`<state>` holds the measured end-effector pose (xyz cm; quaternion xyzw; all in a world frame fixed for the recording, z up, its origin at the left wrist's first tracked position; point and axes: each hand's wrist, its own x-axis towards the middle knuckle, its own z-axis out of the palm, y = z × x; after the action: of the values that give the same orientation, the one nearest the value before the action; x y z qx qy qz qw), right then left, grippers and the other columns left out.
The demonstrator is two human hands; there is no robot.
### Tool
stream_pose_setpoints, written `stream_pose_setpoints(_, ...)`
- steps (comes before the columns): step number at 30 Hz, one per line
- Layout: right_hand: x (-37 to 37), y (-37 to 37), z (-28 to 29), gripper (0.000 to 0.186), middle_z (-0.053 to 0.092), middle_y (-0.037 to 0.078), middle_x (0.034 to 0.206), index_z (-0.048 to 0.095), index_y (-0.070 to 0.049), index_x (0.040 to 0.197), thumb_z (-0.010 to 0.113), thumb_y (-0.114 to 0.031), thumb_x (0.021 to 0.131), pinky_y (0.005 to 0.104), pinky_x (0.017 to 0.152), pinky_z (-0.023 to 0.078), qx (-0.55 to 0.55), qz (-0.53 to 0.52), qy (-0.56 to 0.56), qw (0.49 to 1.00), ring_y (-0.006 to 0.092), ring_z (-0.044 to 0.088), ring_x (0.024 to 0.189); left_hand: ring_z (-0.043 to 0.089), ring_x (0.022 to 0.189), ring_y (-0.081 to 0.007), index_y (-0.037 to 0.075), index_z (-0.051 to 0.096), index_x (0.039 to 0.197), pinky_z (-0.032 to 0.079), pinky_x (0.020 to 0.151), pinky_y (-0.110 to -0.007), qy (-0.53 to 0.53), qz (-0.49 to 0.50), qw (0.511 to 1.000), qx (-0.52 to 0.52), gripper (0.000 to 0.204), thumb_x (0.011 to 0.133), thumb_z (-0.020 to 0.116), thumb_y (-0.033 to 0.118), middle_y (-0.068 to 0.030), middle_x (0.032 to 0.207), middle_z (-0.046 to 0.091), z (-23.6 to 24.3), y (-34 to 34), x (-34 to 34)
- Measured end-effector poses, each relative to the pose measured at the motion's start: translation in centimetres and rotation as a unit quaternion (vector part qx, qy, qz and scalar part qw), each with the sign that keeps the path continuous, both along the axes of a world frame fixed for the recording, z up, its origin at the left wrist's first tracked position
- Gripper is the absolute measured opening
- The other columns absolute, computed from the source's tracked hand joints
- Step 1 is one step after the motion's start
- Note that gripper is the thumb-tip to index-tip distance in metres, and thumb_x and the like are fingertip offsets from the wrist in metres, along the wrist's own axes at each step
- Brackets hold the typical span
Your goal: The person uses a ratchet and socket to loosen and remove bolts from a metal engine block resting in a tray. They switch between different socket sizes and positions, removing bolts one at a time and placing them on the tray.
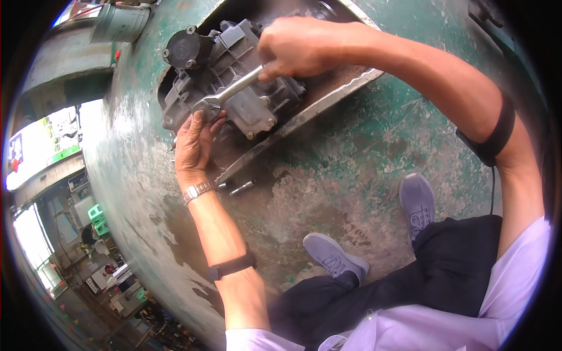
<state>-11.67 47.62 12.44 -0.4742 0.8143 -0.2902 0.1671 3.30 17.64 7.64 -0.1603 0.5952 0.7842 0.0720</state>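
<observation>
A grey metal gearbox housing (pixel 246 99) with a black round cap lies in a shallow metal tray (pixel 328 102) on the worn green floor. My right hand (pixel 295 47) grips the handle of a silver wrench (pixel 231 90) that slants down to the left across the housing. My left hand (pixel 196 143) rests at the wrench's head, fingers touching it against the housing's lower left side. A metal watch sits on my left wrist.
A loose bolt (pixel 242 188) lies on the floor just below the tray. My two grey shoes (pixel 335 256) stand on the green floor at lower centre. A grey bucket (pixel 120 22) stands at the top left. A street scene lies far below at the left.
</observation>
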Motion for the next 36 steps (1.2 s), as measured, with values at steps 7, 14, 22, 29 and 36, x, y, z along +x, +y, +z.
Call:
stream_pose_setpoints(7,3.3,0.8,-2.7,0.034,0.066,0.025,0.088,0.064,0.006,0.103,0.065,-0.026,0.089,0.0438,0.08,0.049,0.038,0.046,-0.157,0.986,0.0384,0.065,0.087,0.062,0.108,-0.0285,-0.002,0.061,0.117,0.049,0.097,-0.045,0.001,-0.001,1.0,-0.01,0.035,0.093,0.065,0.024,-0.0126,0.115,0.066,0.4,0.2,-0.1)
stream_pose_setpoints(14,3.0,1.7,-2.6,0.026,0.068,0.019,0.089,0.065,0.001,0.101,0.066,-0.021,0.087,0.0424,0.078,0.051,0.109,0.036,-0.201,0.973,0.0313,0.066,0.084,0.063,0.108,-0.0326,-0.002,0.061,0.116,0.052,0.094,-0.044,-0.008,0.001,0.998,-0.056,0.031,0.095,0.062,0.02,-0.0137,0.115,0.066,0.5,0.3,-0.2)
stream_pose_setpoints(22,-6.2,-4.6,1.3,0.016,0.068,0.019,0.081,0.071,-0.005,0.081,0.058,-0.01,0.074,0.0456,0.075,0.052,-0.088,-0.066,0.325,0.939,0.0362,0.067,0.081,0.063,0.108,-0.0329,-0.006,0.059,0.116,0.052,0.092,-0.043,0.023,0.048,0.998,-0.04,0.036,0.093,0.066,0.02,-0.0165,0.114,0.065,-0.2,1.6,0.5)
stream_pose_setpoints(29,-4.9,-1.2,-3.2,0.013,0.068,0.019,0.077,0.068,-0.005,0.078,0.058,-0.011,0.072,0.0466,0.074,0.052,0.036,-0.08,0.236,0.968,0.037,0.067,0.079,0.066,0.102,-0.0324,-0.005,0.056,0.114,0.055,0.088,-0.042,0.032,0.08,0.989,-0.122,0.03,0.093,0.065,0.014,-0.0173,0.11,0.066,0.3,2.6,-0.1)
stream_pose_setpoints(36,9.7,0.9,-7.8,0.033,0.066,0.024,0.097,0.061,0.002,0.102,0.064,-0.027,0.086,0.0472,0.083,0.052,0.105,0.022,-0.22,0.969,0.0391,0.065,0.093,0.066,0.089,-0.0164,-0.003,0.055,0.108,0.054,0.082,-0.03,0.021,0.067,0.986,-0.153,0.037,0.087,0.073,0.021,-0.0092,0.101,0.065,0.6,1.8,-0.2)
